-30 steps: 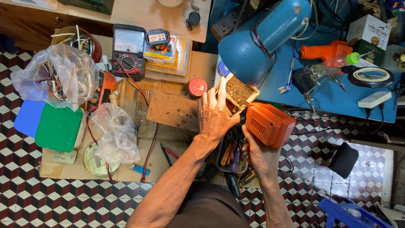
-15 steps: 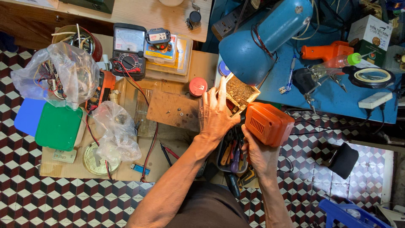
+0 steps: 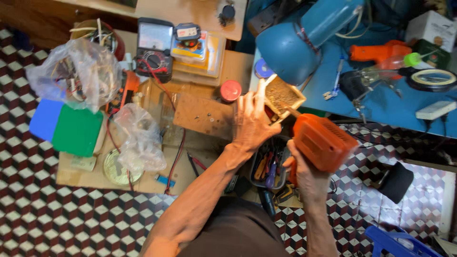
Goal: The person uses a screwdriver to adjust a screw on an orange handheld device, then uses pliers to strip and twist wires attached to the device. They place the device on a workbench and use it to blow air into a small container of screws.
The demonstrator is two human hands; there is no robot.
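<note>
My left hand [image 3: 251, 123] holds up a small brown circuit board [image 3: 282, 94], tilted, just under the shade of a blue desk lamp [image 3: 294, 44]. My right hand [image 3: 304, 177] grips the handle of an orange soldering gun [image 3: 322, 141]. Its thin tip points up-left and meets the lower edge of the board. Both forearms reach up from the bottom of the view.
A brown wooden plate [image 3: 202, 115], a red round lid [image 3: 231, 90] and a multimeter [image 3: 153, 48] lie on the low bench. Two plastic bags [image 3: 71, 71] of parts and a green box [image 3: 77, 131] are at left. A tray of screwdrivers [image 3: 267, 167] sits under my hands. The blue table [image 3: 381, 102] at right holds tools.
Both hands keep their hold on the board and the soldering gun. Only the view has shifted slightly.
</note>
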